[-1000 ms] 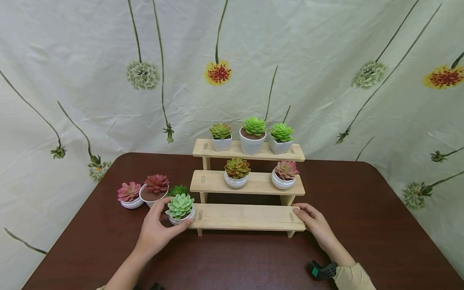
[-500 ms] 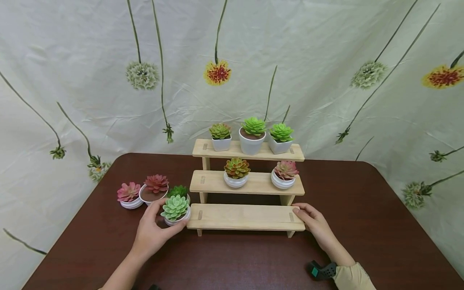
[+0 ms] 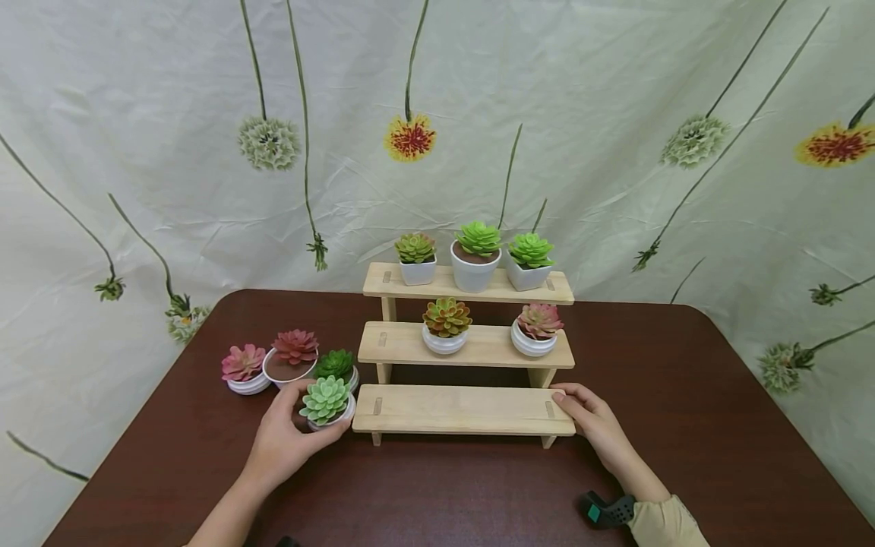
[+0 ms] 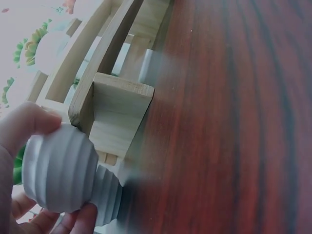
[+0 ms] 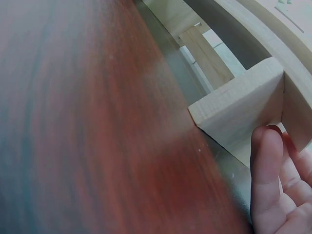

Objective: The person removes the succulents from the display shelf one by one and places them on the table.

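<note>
Both hands are occupied. With curled fingers and thumb, the left hand (image 3: 282, 434) grips the white pot of a pale green succulent (image 3: 324, 400); the right hand (image 3: 596, 423) holds the right end of the lowest shelf (image 3: 465, 409). This succulent is at the left end of that shelf, just beside it, and the left wrist view suggests that its pot is off the table (image 3: 451, 494). Whether pot and shelf touch, I cannot tell.

The step in hand seems to be the handling of this one pot, while the wooden stand is kept steady. As I judge it, the next move calls for a level pot, and for care with the dark green succulent (image 3: 335, 364) close behind it.

Farther to the left, a red succulent (image 3: 296, 346) in a wide pot and a pink succulent (image 3: 243, 363) stand on the table. On the middle shelf (image 3: 396, 342) are an orange-green succulent (image 3: 447, 317) and, well apart from it, a pink-green succulent (image 3: 540, 322). The top shelf (image 3: 383, 281) bears three green plants (image 3: 478, 240) in a row. Behind all hangs a flower-printed cloth (image 3: 581, 91).
</note>
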The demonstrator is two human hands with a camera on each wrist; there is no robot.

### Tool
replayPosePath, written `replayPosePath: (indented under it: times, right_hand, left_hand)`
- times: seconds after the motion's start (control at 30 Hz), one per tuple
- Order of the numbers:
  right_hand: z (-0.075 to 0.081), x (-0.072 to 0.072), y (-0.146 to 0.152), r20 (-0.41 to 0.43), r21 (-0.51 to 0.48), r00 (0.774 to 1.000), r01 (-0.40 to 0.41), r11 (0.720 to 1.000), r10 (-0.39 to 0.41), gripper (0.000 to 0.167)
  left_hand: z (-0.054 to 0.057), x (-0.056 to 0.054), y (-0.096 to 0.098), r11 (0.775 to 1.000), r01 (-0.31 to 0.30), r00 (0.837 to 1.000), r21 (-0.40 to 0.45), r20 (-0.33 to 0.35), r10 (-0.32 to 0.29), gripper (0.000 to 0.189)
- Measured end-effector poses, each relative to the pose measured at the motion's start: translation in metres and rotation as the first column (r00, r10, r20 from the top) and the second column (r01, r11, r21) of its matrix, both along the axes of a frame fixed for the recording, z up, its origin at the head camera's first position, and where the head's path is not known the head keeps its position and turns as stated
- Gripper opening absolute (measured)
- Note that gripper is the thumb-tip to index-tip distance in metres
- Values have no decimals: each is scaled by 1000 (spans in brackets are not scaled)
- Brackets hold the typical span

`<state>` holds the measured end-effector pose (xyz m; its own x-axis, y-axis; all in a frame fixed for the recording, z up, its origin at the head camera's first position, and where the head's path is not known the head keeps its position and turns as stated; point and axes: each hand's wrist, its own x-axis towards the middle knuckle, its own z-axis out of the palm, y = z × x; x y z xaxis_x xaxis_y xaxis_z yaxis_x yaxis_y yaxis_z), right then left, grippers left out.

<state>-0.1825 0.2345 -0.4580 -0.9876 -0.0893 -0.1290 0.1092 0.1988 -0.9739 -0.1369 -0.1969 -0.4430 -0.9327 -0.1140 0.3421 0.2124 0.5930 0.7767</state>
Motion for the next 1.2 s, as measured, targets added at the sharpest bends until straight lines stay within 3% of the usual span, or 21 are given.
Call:
replayPosePath:
  times: [0.37, 0.8, 1.2]
  right_hand:
    - [0, 0, 0, -9, 9, 1000, -3, 1000, 4, 42]
    - [-1, 0, 0, -3, 9, 1000, 6, 1000, -6, 42]
    - [-1, -1, -1, -7, 5, 1000, 6, 1000, -6, 41]
  left_hand:
    - [-7, -2, -5, 996, 8, 991, -86, 136, 4, 66]
    - [-3, -2, -5, 989, 42, 983, -141, 185, -15, 70]
    - [15, -1, -4, 978, 91, 992, -189, 104, -72, 73]
